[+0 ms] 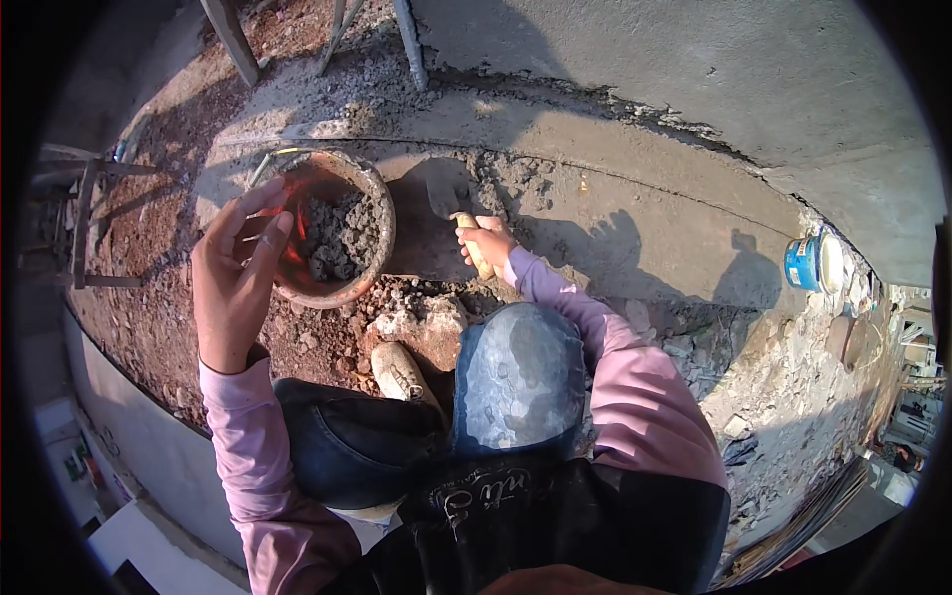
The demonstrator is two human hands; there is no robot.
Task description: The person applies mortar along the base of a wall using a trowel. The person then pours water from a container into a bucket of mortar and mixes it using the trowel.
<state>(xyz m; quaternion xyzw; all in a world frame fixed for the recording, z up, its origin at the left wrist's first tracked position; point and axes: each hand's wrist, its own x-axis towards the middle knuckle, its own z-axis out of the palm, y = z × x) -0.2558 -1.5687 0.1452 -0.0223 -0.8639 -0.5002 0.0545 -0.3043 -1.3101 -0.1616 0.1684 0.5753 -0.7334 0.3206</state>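
Note:
My right hand (493, 241) is wrapped round the pale handle of a trowel (446, 188). The trowel's grey blade points away from me, low over the concrete ledge, beside crumbly mortar (511, 183). To the left stands a round reddish bucket (385, 220) with a worn rim, partly filled with lumpy grey mortar (347, 238). My left hand (241, 273) is raised at the bucket's left side, thumb and fingers apart with nothing between them. It overlaps the rim in the picture; whether it touches, I cannot tell.
A grey wall (714, 89) rises beyond the concrete ledge (654, 218). A blue and white paint pail (815, 263) stands at the right, near rubble (783, 397). Wooden props (230, 40) stand at the far left. Reddish soil (164, 268) lies left of the bucket.

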